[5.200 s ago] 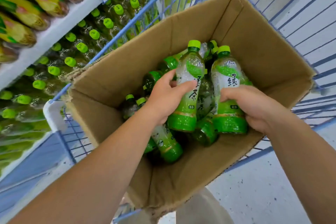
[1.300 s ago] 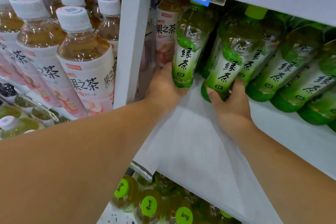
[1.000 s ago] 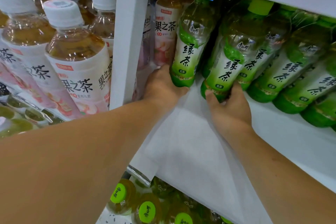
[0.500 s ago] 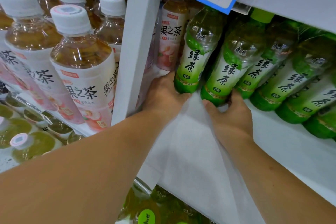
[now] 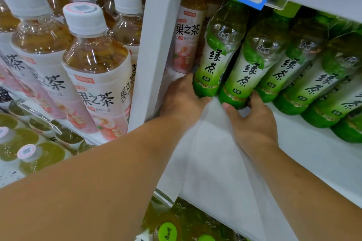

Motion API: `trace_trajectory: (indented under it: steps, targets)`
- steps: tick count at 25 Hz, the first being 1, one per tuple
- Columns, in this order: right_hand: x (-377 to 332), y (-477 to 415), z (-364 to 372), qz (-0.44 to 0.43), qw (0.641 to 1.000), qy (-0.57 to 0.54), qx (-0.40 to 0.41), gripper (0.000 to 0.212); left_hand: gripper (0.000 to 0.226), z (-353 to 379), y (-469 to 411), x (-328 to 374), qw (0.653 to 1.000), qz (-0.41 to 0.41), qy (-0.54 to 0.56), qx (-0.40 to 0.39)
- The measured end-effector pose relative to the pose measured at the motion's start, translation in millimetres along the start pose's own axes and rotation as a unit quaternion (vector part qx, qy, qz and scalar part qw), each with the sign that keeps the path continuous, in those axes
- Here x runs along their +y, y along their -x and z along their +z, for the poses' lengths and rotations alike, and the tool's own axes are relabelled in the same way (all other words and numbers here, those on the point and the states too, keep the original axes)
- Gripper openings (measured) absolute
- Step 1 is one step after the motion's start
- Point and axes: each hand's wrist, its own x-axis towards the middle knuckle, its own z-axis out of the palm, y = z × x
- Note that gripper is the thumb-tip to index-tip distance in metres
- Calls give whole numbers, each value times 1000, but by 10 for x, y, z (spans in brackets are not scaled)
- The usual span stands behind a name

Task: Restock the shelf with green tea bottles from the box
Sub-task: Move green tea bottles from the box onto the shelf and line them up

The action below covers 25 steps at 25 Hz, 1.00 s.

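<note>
Shelf (image 5: pixel 215 162): white board shows from bottle bases to front edge. Just right of upright post (image 5: pixel 154 45), left hand (image 5: pixel 182 98) fingers curl round first green tea bottle (image 5: pixel 215 58) base. Right hand (image 5: pixel 252 121) fingers curl round second green tea bottle (image 5: pixel 248 72) base. The bottles touch.

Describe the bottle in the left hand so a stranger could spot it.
Right of the white post runs a row of green bottles on the shelf. The bottle is the row's leftmost, its base gripped by the left hand. Alone among them, it stands next to a pink-labelled bottle.
</note>
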Motion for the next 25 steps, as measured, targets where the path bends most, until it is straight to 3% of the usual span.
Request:
trace_trajectory:
  steps: [11, 18, 21, 25]
  targets:
    - [-140, 67, -51, 43, 997, 42, -38, 60, 50, -59, 92, 121, 997, -10, -54, -48]
    - [-354, 402, -285, 147, 983, -104, -33, 47, 47, -348, 412, 282, 988, -32, -99, -112]
    - [-460, 677, -378, 177, 973, -145, 5, 42, 55, -549, 598, 326, 983, -46, -59, -170]
    - [-561, 1125, -537, 215, 955, -205, -7, 40, 57, -826, 972, 405, 966, -68, 8, -248]
